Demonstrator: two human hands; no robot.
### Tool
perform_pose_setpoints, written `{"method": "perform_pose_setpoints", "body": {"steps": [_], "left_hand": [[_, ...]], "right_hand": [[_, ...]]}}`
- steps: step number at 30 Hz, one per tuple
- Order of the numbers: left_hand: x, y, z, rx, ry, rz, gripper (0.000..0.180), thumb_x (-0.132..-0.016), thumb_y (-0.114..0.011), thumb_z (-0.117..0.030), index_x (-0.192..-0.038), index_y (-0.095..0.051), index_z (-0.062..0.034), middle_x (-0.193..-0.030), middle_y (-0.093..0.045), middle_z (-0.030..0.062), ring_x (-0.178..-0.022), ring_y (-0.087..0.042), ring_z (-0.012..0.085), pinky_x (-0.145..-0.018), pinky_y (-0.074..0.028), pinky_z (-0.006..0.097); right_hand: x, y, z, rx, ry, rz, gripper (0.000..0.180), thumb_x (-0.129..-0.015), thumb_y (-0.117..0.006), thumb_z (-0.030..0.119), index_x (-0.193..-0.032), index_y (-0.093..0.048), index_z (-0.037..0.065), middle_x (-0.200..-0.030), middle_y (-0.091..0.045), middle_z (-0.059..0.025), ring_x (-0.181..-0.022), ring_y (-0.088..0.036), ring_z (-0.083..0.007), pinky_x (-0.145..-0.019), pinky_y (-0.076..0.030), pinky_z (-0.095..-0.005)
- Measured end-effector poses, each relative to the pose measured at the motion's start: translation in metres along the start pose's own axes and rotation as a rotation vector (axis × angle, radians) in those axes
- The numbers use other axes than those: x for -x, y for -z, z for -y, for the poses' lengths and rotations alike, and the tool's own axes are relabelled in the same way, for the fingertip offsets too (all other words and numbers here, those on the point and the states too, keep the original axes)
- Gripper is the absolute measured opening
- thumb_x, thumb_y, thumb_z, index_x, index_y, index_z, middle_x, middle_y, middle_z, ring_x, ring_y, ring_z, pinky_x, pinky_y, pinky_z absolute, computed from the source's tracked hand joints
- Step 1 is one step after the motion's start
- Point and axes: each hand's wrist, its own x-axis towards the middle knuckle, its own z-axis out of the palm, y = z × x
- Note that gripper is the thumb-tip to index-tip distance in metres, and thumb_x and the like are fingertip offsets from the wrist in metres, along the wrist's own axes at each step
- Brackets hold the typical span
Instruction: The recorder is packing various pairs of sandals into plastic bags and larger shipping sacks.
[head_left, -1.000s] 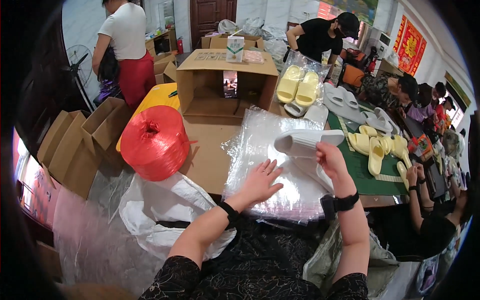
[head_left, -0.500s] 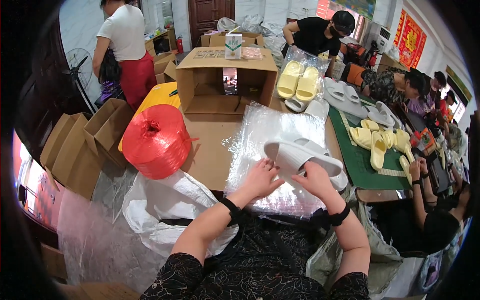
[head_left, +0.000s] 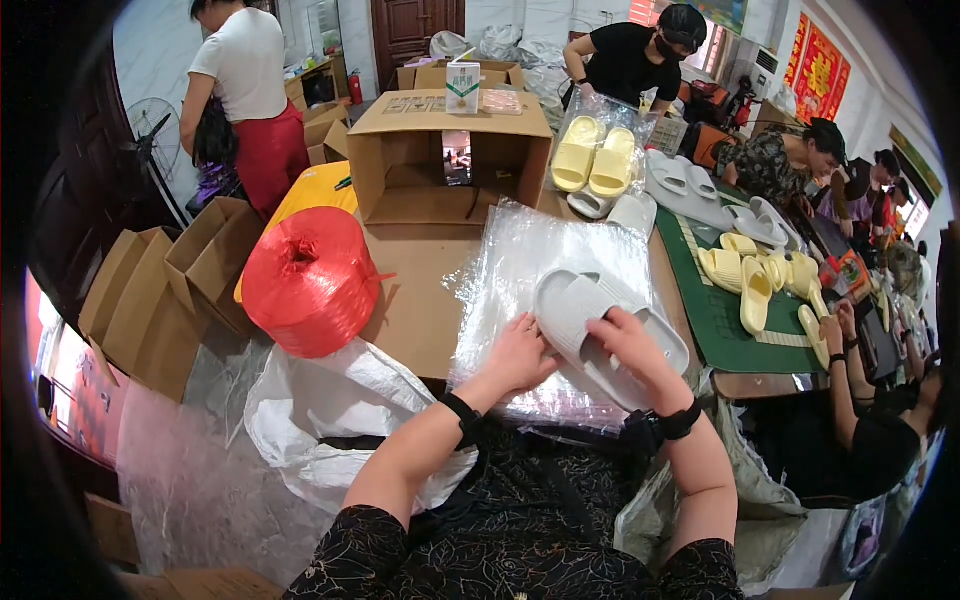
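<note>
A pair of pale grey slide slippers lies together, slightly tilted, over a stack of clear plastic bags (head_left: 500,270) in front of me. The upper slide (head_left: 567,306) has a ribbed strap, and the second slide (head_left: 665,342) shows partly behind it. My right hand (head_left: 632,350) is closed on the upper slide, fingers over the strap by its foot opening. My left hand (head_left: 518,355) holds the same slide's left edge; some of its fingertips are hidden by the slide.
Left of the bags sits a big roll of red plastic twine (head_left: 308,285). Behind stands a cardboard box (head_left: 400,160) on its side. A green mat (head_left: 700,310) at right carries yellow slides (head_left: 756,290). Across the table a person (head_left: 640,60) holds bagged yellow slides (head_left: 592,160).
The slides have turned and tipped down toward me, showing more of the upper strap. My right hand has shifted onto that strap, and my left hand has closed in on the edge.
</note>
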Motion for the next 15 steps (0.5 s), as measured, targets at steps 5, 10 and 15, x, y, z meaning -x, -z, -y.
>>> {"method": "perform_pose_setpoints", "body": {"steps": [5,10,15], "left_hand": [[-0.005,0.008,-0.002,0.061,0.012,0.043,0.052,-0.084,-0.06,-0.043,-0.12,-0.065,-0.0068,-0.125,-0.062,0.0177,-0.129,-0.046,0.0354,-0.115,-0.027,0.047],[-0.001,0.003,-0.001,-0.156,0.023,0.1,0.055,-0.093,-0.05,-0.047,-0.134,-0.057,-0.0113,-0.146,-0.047,0.0167,-0.14,-0.036,0.0335,-0.118,-0.024,0.043],[-0.002,0.008,-0.005,-0.056,-0.014,0.042,0.06,-0.096,-0.047,-0.051,-0.142,-0.048,-0.012,-0.151,-0.04,0.0185,-0.142,-0.033,0.0358,-0.117,-0.025,0.045]], "right_hand": [[0.023,-0.012,-0.011,0.238,0.214,0.133,0.038,-0.09,-0.064,0.029,-0.1,-0.067,-0.007,-0.083,-0.067,-0.0205,-0.07,-0.062,-0.0262,-0.065,-0.049,-0.0374],[0.039,-0.001,0.005,0.345,0.282,-0.012,0.035,-0.086,-0.065,0.031,-0.088,-0.069,-0.004,-0.073,-0.065,-0.0224,-0.067,-0.064,-0.032,-0.064,-0.048,-0.0383],[0.015,0.049,0.022,0.709,0.41,-0.433,0.032,-0.085,-0.066,0.029,-0.078,-0.068,-0.002,-0.071,-0.064,-0.0192,-0.068,-0.062,-0.035,-0.064,-0.048,-0.0428]]}}
